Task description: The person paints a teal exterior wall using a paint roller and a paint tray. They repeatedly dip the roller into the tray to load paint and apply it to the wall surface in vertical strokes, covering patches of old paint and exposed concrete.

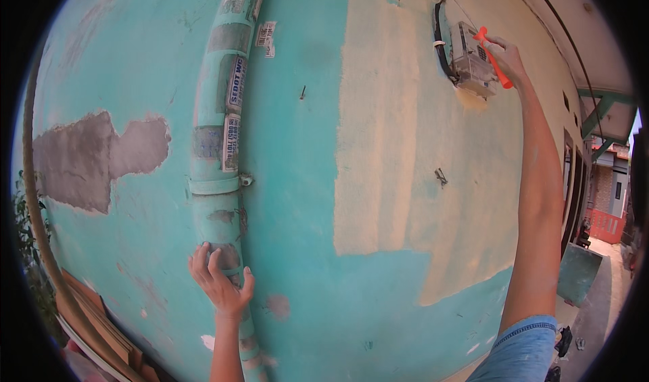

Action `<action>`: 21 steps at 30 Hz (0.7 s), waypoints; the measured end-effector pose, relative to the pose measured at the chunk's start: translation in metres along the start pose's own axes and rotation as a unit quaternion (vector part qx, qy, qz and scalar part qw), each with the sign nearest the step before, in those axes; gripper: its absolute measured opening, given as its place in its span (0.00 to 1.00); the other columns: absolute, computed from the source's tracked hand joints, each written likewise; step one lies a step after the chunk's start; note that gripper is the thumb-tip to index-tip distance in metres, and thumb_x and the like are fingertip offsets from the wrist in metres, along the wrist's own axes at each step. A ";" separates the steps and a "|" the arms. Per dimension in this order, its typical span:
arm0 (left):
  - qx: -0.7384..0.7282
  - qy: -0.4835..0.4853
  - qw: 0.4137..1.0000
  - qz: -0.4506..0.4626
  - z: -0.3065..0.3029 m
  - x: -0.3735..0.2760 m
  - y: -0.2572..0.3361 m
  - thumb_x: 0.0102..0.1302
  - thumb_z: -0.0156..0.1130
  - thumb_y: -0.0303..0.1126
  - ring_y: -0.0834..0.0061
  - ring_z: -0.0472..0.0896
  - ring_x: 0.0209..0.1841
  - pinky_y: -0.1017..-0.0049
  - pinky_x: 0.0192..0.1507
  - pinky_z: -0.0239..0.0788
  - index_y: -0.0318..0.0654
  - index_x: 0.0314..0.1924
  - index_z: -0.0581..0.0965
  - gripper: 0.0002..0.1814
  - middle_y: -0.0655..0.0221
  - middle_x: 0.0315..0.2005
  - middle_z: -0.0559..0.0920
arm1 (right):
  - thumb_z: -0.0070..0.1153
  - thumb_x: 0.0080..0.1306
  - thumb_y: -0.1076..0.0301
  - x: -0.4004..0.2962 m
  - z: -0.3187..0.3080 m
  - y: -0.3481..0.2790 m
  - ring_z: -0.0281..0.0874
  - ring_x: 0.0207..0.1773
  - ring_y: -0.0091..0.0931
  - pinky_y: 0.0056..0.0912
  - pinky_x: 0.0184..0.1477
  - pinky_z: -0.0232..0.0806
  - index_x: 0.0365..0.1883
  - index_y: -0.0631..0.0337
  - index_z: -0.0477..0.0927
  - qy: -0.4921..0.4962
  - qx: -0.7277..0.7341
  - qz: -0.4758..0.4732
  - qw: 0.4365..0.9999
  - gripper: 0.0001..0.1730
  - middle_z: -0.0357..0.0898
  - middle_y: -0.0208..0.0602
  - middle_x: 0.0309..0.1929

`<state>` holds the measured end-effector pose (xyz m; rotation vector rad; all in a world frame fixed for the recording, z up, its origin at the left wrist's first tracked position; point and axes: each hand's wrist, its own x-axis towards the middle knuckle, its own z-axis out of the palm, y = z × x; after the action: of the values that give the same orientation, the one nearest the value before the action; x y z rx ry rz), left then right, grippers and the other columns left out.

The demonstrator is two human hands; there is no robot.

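Observation:
My right hand [501, 57] is raised at the upper right, closed on the orange handle [497, 65] of a tool whose far end I cannot make out. Right beside it, an electric meter box [474, 60] is fixed to the wall, with a black cable [440, 37] running down to it. At the lower left, my left hand [219, 283] rests with spread fingers against a turquoise-painted drainpipe [218, 225]. The turquoise wall [291, 179] carries a broad cream-painted area [375, 154] around and below the meter.
A pipe clamp [215, 185] and nails [302, 93] stick out. Grey bare plaster [101, 154] shows at left. A long pole [38, 214] and boards [96, 326] lean at the left edge. At right, a greenish panel [579, 274] stands in an alley [601, 301].

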<state>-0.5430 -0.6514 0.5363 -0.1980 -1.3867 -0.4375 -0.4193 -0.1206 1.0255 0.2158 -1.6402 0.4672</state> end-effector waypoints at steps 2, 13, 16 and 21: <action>-0.013 0.004 1.000 -0.010 -0.001 0.002 0.003 0.54 0.64 0.41 0.47 0.64 0.67 0.42 0.70 0.49 0.37 0.60 0.67 0.34 0.53 0.64 0.67 | 0.58 0.69 0.53 -0.006 -0.006 -0.003 0.81 0.33 0.24 0.31 0.28 0.74 0.63 0.53 0.79 -0.005 -0.005 -0.002 1.000 0.26 0.83 0.38 0.35; -0.022 0.000 1.000 -0.014 -0.004 0.003 0.006 0.53 0.65 0.38 0.48 0.63 0.68 0.45 0.70 0.50 0.37 0.60 0.67 0.34 0.53 0.64 0.67 | 0.60 0.63 0.54 -0.101 -0.114 -0.054 0.67 0.14 0.18 0.24 0.17 0.62 0.65 0.53 0.74 -0.077 -0.144 0.051 0.985 0.32 0.74 0.30 0.23; -0.015 -0.005 1.000 -0.014 -0.003 0.004 0.007 0.53 0.65 0.37 0.48 0.62 0.68 0.44 0.70 0.49 0.37 0.60 0.67 0.34 0.53 0.64 0.66 | 0.59 0.62 0.53 -0.118 -0.133 -0.070 0.67 0.15 0.18 0.24 0.18 0.62 0.65 0.53 0.74 -0.094 -0.162 0.058 0.981 0.32 0.75 0.30 0.25; 0.012 -0.006 1.000 -0.008 -0.010 0.003 0.002 0.52 0.65 0.37 0.47 0.62 0.68 0.44 0.70 0.49 0.37 0.61 0.67 0.34 0.54 0.65 0.66 | 0.59 0.65 0.50 -0.121 -0.135 -0.069 0.67 0.16 0.16 0.21 0.17 0.61 0.65 0.54 0.74 -0.122 -0.105 0.050 0.986 0.32 0.73 0.28 0.24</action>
<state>-0.5326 -0.6540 0.5374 -0.1695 -1.4060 -0.4334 -0.2537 -0.1415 0.9274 0.0338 -1.9330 0.3508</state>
